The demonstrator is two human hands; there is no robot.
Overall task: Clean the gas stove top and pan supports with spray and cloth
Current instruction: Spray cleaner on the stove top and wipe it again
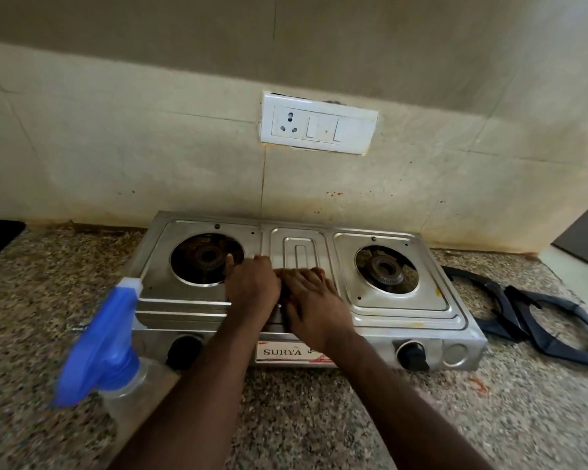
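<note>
The gas stove point(404, 300) sits on the speckled stone table point(523, 418) with its back edge against the tiled wall point(150, 157). Its long axis runs left to right along that wall. Its two knobs point(411, 354) and the brand plate face the person.

Both burners are bare: the left burner point(206, 257) and the right burner point(386, 268) sit in open round wells on the steel top.

The person's hands are together on the ribbed centre panel of the stove, just beside each other. The left hand point(252, 286) lies palm down with its fingers stretched toward the wall, and one finger reaches over the rim of the left burner's well. The right hand point(314, 300) is spread flat, with its fingers angled toward the left hand. Something dark shows between and under the hands; it may be a cloth, but it is too hidden to tell.

The spray bottle point(106, 337) stands upright on the table at the stove's front left corner and is blurred. Its blue trigger head points its pale nozzle up and toward the stove.

The two black pan supports point(510, 317) lie flat on the table just right of the stove. They overlap at one corner, in a row running away from the stove's right end.

A white switch plate point(318, 125) is fixed to the wall above the stove's middle.
</note>
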